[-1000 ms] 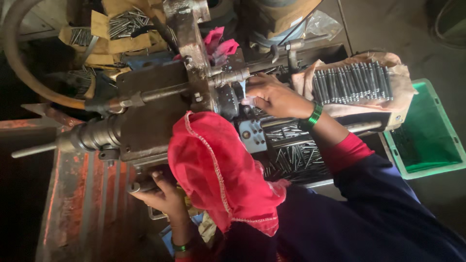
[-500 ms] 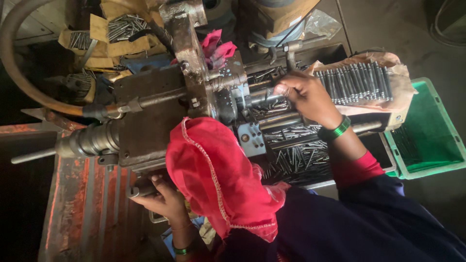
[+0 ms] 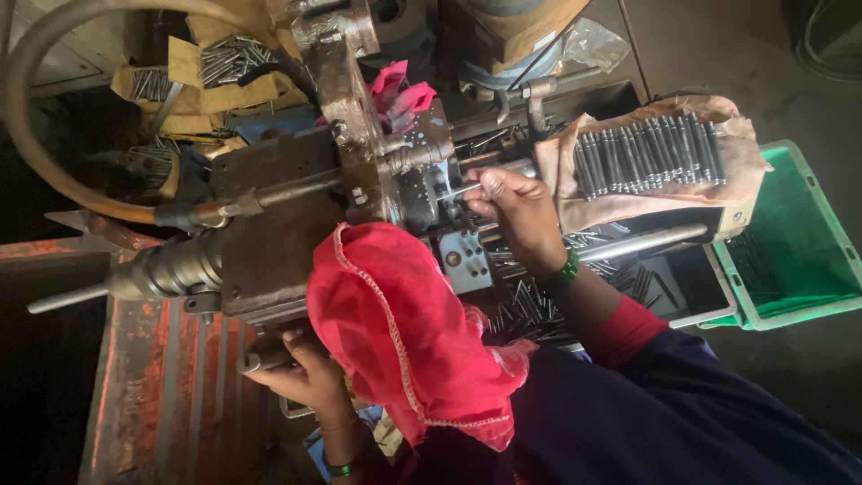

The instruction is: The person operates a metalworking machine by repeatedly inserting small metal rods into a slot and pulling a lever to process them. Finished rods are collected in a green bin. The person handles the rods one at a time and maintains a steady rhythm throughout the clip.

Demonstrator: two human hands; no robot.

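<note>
greasy dull metal machine (image 3: 296,242); matt red cloth headscarf (image 3: 404,332); glossy green plastic crate (image 3: 799,260).

Thin metal rod (image 3: 460,189) horizontal, tip entering machine (image 3: 395,171).

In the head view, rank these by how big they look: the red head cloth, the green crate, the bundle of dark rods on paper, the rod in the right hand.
1. red head cloth, though nearest the camera
2. green crate, partly hidden, so unsure against the bundle
3. bundle of dark rods
4. rod pinched by the right hand

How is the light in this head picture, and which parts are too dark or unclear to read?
Head view: daylight falls evenly on the machine and the rods on the paper; the left edge sinks into deep shadow; the right hand is sharp, the left hand dimmer; the straight edges bend slightly near the corners.
</note>
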